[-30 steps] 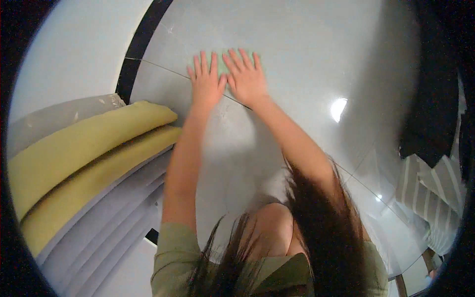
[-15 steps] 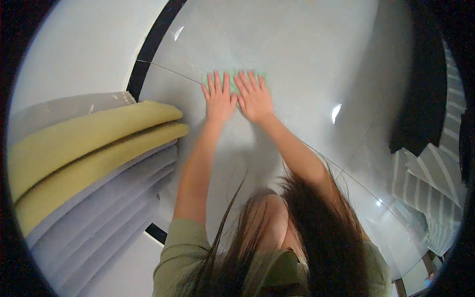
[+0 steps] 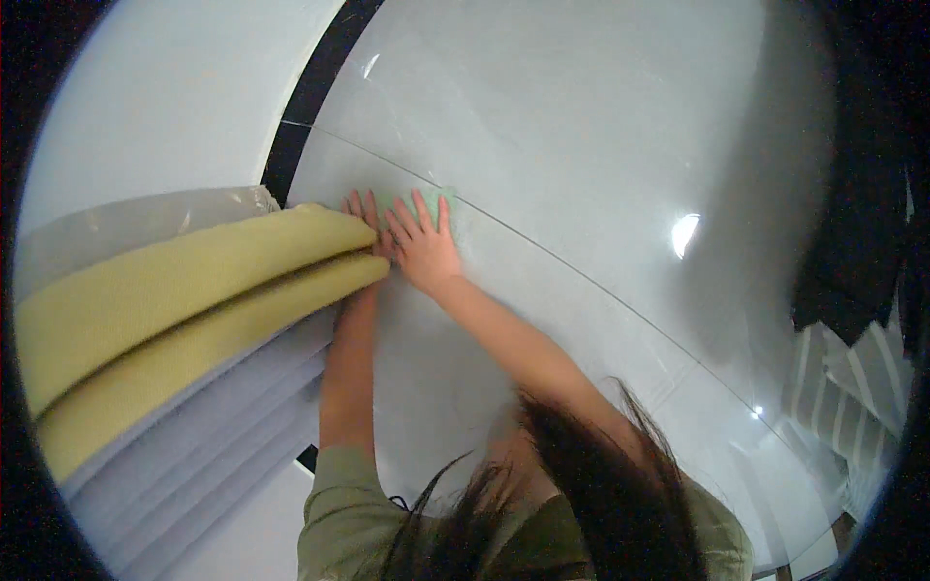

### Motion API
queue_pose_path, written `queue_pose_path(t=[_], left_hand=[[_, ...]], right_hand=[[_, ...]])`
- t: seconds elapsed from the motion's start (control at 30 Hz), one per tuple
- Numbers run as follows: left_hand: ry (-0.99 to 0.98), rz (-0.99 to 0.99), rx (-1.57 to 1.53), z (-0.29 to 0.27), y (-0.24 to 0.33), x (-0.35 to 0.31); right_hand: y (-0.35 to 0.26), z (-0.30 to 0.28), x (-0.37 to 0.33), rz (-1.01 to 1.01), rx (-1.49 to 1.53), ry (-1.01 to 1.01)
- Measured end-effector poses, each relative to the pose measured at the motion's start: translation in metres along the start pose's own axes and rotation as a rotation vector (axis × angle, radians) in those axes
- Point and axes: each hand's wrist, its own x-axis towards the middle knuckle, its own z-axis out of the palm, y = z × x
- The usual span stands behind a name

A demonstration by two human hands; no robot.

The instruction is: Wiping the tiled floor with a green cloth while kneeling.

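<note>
A pale green cloth (image 3: pixel 433 198) lies on the glossy grey tiled floor, mostly covered by my hands. My right hand (image 3: pixel 424 247) is pressed flat over it with the fingers spread. Just left of it, my left hand (image 3: pixel 372 215) reaches behind the edge of the yellow folded fabric (image 3: pixel 194 257). Its visible fingers are stretched out at the cloth's left part, while much of the palm and wrist is hidden by the fabric. Both arms reach forward and to the left.
Below the yellow folds, lilac-grey fabric folds (image 3: pixel 213 436) fill the left side. A black skirting strip (image 3: pixel 295 145) runs along the white wall (image 3: pixel 184 107). Striped fabric (image 3: pixel 843 387) hangs at the right near a dark shape (image 3: pixel 843 242). A tile joint crosses the floor (image 3: pixel 581 174) diagonally.
Both hands have slid the green cloth left and back toward me. My left hand has passed partly behind the yellow fabric. The view has shifted slightly.
</note>
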Motion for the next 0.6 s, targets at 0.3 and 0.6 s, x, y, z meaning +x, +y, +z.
queue_pose_path(t=[0.3, 0.6], left_hand=[[-0.099, 0.207, 0.155, 0.000, -0.045, 0.179], [0.126, 0.243, 0.031, 0.023, 0.117, 0.297]], right_hand=[[0.030, -0.008, 0.123, 0.311, 0.149, 0.220], [0.228, -0.071, 0.156, 0.298, -0.047, 0.287]])
